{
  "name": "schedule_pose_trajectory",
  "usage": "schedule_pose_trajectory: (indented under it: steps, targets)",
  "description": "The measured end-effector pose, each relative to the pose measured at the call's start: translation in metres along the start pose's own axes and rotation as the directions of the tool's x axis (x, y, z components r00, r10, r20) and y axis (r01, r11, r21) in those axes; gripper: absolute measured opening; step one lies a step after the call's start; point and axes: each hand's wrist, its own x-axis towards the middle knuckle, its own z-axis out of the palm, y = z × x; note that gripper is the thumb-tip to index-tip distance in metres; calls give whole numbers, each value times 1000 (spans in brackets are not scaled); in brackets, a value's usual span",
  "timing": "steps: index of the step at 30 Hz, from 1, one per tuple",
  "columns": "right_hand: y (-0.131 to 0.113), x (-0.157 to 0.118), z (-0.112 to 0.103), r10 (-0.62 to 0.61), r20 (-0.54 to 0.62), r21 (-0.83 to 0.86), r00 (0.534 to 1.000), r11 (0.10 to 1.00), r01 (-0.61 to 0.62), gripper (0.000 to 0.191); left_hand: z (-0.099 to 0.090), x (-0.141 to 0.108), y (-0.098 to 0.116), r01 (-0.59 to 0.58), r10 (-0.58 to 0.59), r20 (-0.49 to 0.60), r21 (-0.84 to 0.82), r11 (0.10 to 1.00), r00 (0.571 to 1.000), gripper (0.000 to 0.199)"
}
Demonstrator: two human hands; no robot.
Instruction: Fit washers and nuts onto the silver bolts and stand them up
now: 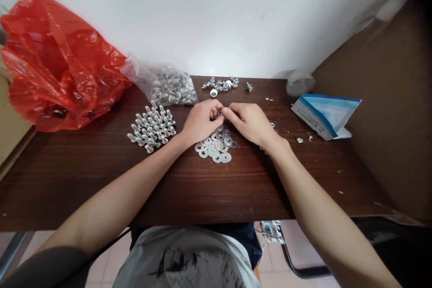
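My left hand [201, 121] and my right hand [251, 121] meet above the middle of the table, fingertips pinched together. Between them is a small metal bolt [219, 113], mostly covered by the fingers. Just below the hands lies a loose pile of flat round washers [219, 147]. To the left, several bolts [151, 128] stand upright on their heads in a cluster. Behind the hands, a scattered group of bolts [221, 84] lies near the wall, with one more bolt [249, 86] apart to its right. Small metal pieces [272, 124] show partly behind my right wrist.
A clear bag of metal hardware [173, 85] rests at the back left beside a large red plastic bag [60, 63]. At right are a blue-edged zip bag [327, 114], a translucent cup [299, 83] and small scraps [299, 140]. A brown panel [378, 99] borders the dark wooden table [202, 198].
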Motion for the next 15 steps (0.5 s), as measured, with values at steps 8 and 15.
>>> schedule_pose_trajectory:
  steps: [8, 15]
  targets:
    - [0, -1, 0, 17, -23, 48, 1000, 999, -16, 30, -1, 0, 1, 15, -15, -5, -18, 1000, 1000, 7]
    - [-1, -1, -2, -7, 5, 24, 1000, 1000, 7, 31, 0, -1, -1, 5, -6, -5, -11, 1000, 1000, 6]
